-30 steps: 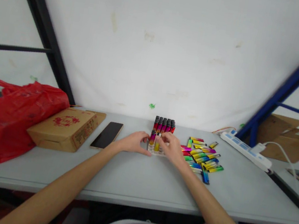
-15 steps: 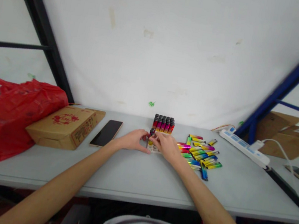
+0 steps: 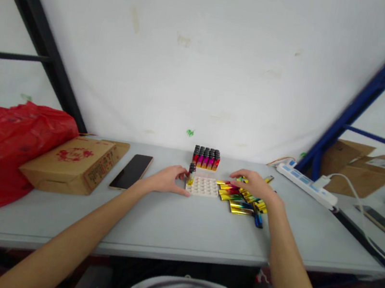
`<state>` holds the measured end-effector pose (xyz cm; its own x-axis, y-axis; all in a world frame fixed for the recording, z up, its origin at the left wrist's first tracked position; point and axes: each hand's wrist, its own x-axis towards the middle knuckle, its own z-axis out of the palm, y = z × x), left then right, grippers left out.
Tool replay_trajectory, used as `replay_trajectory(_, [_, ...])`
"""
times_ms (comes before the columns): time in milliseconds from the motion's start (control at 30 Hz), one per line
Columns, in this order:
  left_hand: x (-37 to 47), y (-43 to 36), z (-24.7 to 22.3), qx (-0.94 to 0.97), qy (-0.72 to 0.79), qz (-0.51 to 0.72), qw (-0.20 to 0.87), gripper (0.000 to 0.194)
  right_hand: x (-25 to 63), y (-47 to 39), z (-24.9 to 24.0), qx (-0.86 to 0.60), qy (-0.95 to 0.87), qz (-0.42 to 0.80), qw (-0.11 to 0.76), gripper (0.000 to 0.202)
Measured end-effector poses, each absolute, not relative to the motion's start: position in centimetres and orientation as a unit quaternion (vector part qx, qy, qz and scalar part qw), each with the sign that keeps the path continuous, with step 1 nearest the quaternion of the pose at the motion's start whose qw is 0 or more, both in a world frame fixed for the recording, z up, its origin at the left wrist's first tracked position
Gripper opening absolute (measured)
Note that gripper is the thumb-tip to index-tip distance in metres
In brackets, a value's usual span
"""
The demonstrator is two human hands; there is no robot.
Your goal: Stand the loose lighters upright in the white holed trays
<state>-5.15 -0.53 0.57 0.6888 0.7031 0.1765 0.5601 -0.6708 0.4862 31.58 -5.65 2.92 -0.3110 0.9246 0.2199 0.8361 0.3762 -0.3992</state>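
My left hand (image 3: 168,179) is at the left end of a white tray with rows of round holes (image 3: 205,188). Its thumb and fingers are spread around that end, the thumb at the near corner. A few lighters with dark tops and yellow lower parts (image 3: 191,175) stand upright in the leftmost holes, close to my left fingertips. My right hand (image 3: 252,182) is over a pile of loose shiny lighters (image 3: 240,207) in yellow, blue, red and green. Its fingers are apart, and no held thing shows. The hand and wrist cover part of the pile.
Behind the tray stands a block of upright red and purple lighters with black tops (image 3: 206,158). To the left are a phone (image 3: 131,172), a cardboard box (image 3: 76,162) and a red plastic bag (image 3: 4,153). A power strip (image 3: 306,184) lies at the right, near cardboard (image 3: 352,174).
My right hand has left the upright lighters at the tray's left end and moved right to the loose pile. The tray's holes now show. My left hand stays by the tray.
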Motion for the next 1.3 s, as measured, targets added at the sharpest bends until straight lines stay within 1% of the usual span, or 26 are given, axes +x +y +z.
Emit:
replay_trajectory(100, [-5.1,-0.6,0.6,0.894,0.356,0.177,0.205,0.073,32.2,-5.9,3.1,-0.556,-0.799,0.139,0.181,0.029])
replay_trajectory(267, [-5.1,-0.6,0.6,0.896,0.353,0.176,0.202,0.073,31.8,-5.6,2.9,-0.534,-0.818,0.138,0.163,0.018])
replay_trajectory(333, [-5.1,-0.6,0.6,0.897,0.353,0.172,0.201,0.073,31.7,-5.5,2.6,-0.539,-0.816,0.127,0.167,0.016])
replay_trajectory(400, [-5.1,-0.6,0.6,0.897,0.355,0.172,0.200,0.074,31.9,-5.3,2.2,-0.554,-0.805,0.091,0.192,0.013])
replay_trajectory(500, [-5.1,-0.6,0.6,0.897,0.356,0.175,0.196,0.074,32.2,-4.9,1.7,-0.565,-0.774,0.043,0.283,0.013])
replay_trajectory(600, [-5.1,-0.6,0.6,0.895,0.358,0.177,0.200,0.073,31.9,-4.6,1.5,-0.552,-0.726,0.068,0.404,0.020])
replay_trajectory(767, [-5.0,-0.6,0.7,0.895,0.356,0.176,0.203,0.073,29.8,-4.5,2.2,-0.514,-0.594,0.179,0.592,0.037])
replay_trajectory(833, [-5.0,-0.6,0.7,0.897,0.354,0.173,0.202,0.073,28.8,-4.6,2.6,-0.494,-0.518,0.235,0.657,0.039])
replay_trajectory(967, [-5.0,-0.5,0.7,0.898,0.353,0.170,0.200,0.073,27.1,-4.4,3.0,-0.439,-0.392,0.343,0.732,0.035])
replay_trajectory(1033, [-5.0,-0.5,0.6,0.898,0.353,0.171,0.199,0.073,26.3,-4.2,3.0,-0.406,-0.367,0.383,0.744,0.037])
replay_trajectory(1100, [-5.1,-0.5,0.6,0.899,0.352,0.173,0.197,0.074,25.3,-4.0,3.0,-0.390,-0.380,0.411,0.731,0.042])
replay_trajectory(1200, [-5.1,-0.5,0.5,0.901,0.349,0.175,0.189,0.073,23.4,-4.3,2.8,-0.395,-0.456,0.437,0.667,0.048])
replay_trajectory(1300, [-5.1,-0.5,0.5,0.902,0.346,0.173,0.189,0.072,21.6,-4.8,2.5,-0.401,-0.560,0.427,0.586,0.048])
